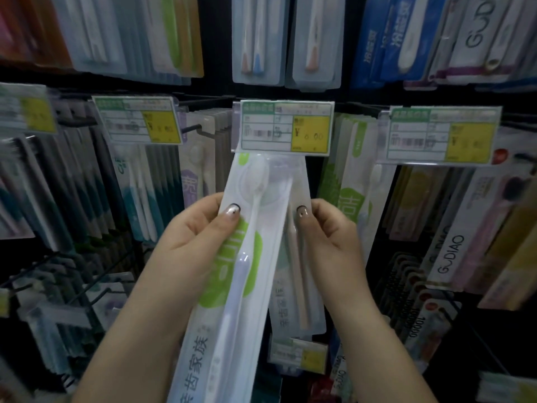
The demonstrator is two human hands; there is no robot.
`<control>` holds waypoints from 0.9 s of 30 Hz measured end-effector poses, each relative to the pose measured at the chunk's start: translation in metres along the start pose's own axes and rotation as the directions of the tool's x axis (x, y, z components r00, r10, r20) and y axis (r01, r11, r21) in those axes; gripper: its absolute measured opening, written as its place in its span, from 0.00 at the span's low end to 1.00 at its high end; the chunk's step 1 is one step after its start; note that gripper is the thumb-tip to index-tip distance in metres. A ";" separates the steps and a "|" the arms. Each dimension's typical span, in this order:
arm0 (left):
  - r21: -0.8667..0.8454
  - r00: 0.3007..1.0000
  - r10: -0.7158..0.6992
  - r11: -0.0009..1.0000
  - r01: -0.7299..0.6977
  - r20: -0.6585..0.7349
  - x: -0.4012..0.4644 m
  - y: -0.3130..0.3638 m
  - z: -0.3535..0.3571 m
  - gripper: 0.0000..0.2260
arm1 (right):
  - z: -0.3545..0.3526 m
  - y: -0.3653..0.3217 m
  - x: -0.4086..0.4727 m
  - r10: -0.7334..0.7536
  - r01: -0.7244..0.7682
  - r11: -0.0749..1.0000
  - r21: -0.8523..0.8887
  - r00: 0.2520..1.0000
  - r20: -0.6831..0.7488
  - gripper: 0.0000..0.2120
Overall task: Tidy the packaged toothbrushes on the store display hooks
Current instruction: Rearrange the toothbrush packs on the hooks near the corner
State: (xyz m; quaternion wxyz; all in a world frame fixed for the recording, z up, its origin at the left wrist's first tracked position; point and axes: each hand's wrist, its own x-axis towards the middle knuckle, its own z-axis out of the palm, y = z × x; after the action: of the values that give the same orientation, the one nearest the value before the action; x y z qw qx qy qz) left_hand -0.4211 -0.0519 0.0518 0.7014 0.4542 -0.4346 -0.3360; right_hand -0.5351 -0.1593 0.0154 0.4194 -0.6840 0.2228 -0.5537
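Rows of hanging toothbrush packs [351, 199] fill the display rack all round both hands. Between the hands, a green-and-white toothbrush pack [232, 286] slants from the price tag [286, 128] above them down toward the wrists. The left hand [200, 231] pinches its left edge, thumb on the front. Behind it hangs a paler toothbrush pack [296, 274], whose right edge the right hand [328, 225] pinches.

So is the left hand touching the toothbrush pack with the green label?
Touching. The head view shows the left hand with its thumb pressed flat on the front of the green-label toothbrush pack, fingers behind it.
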 end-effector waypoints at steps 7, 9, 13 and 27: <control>-0.021 0.993 0.024 0.999 -0.026 -0.115 0.007 -0.020 -0.018 0.09 | 0.000 -0.008 -0.007 -0.050 0.049 0.999 0.016 0.998 0.032 0.13; -0.033 0.992 0.029 0.999 -0.033 -0.119 0.009 -0.025 -0.023 0.10 | 0.000 -0.010 -0.009 -0.053 0.052 0.998 0.039 0.998 0.036 0.13; -0.072 0.991 0.038 0.996 -0.048 -0.127 0.016 -0.034 -0.033 0.12 | -0.002 -0.015 -0.011 -0.067 0.064 0.997 0.054 0.996 0.057 0.12; 0.012 0.992 0.061 0.998 -0.060 -0.111 0.030 -0.052 -0.045 0.10 | -0.008 -0.029 -0.010 0.031 -0.086 0.944 0.318 0.984 0.177 0.12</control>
State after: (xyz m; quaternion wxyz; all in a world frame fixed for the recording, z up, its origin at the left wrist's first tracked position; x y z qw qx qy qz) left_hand -0.3718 -0.0811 0.0029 0.7326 0.4617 -0.4098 -0.2868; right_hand -0.5503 -0.1380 0.0337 0.5597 -0.6435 0.1126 -0.5099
